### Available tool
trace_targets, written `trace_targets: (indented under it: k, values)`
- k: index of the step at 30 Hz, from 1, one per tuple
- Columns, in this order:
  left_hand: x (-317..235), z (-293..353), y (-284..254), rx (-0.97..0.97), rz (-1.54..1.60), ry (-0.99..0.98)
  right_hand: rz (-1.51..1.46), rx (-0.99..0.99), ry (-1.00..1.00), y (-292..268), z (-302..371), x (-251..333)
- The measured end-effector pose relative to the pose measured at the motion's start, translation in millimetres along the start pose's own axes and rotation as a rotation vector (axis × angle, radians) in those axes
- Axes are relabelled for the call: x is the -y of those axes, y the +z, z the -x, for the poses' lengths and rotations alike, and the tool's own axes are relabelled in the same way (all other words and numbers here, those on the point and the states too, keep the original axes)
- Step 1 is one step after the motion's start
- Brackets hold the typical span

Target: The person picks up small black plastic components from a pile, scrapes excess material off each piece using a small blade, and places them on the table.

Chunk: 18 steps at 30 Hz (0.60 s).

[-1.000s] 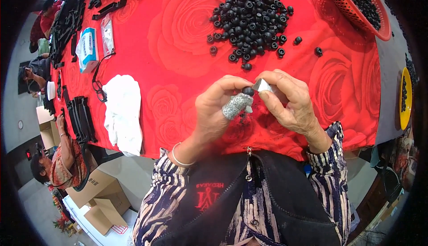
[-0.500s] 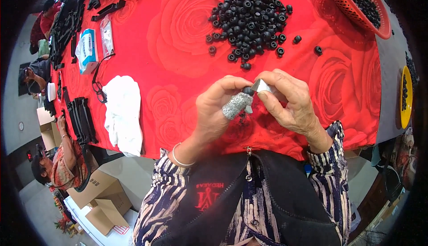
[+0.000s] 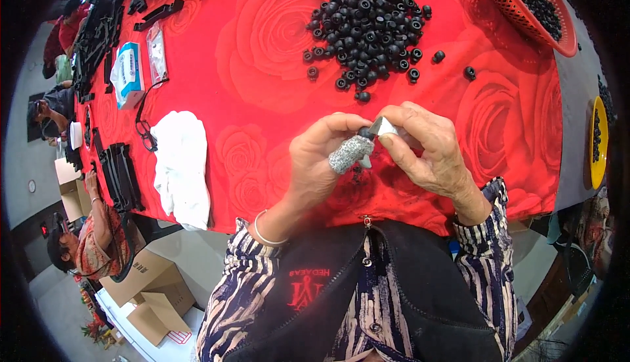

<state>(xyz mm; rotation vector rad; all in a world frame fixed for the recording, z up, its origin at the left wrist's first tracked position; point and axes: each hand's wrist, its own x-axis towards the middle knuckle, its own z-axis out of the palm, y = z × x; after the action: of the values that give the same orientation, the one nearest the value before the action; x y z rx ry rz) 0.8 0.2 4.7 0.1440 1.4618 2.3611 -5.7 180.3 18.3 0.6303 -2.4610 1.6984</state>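
Between the thumb and fingers of my left hand [image 3: 312, 155] is a small round black plastic part [image 3: 365, 132]. A grey speckled wrap [image 3: 349, 154] covers that thumb. My right hand [image 3: 426, 149] pinches a small knife blade [image 3: 375, 127] by its white-wrapped end [image 3: 388, 127], and the blade's edge lies against the black part. Dark crumbs [image 3: 357, 177] are scattered on the red cloth below my hands. Beyond them spreads a heap of similar black parts [image 3: 367, 30], with a few lying loose around it.
A red basket [image 3: 569, 43] of black parts stands at the far right, with a yellow tray [image 3: 598, 171] nearer. Leftward lie a white cloth [image 3: 180, 168], glasses [image 3: 146, 132], a tissue pack [image 3: 129, 76] and long black pieces [image 3: 118, 178]. Other people work along the left side.
My left thumb and the black part have shifted very slightly to the right, against the blade. My right hand stays almost where it was.
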Motion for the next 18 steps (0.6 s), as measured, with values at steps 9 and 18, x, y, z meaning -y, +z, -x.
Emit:
trace_targets:
  k: [9, 18]
  values:
    - [7.8, 2.2, -0.9, -0.040, 0.047, -0.037, 0.006, 0.027, -0.039, 1.9, 0.3, -10.4]
    - [11.8, 1.1, -0.1, -0.105, 0.053, -0.022, -0.051, 0.054, -0.016, 6.6, 3.2, -6.3]
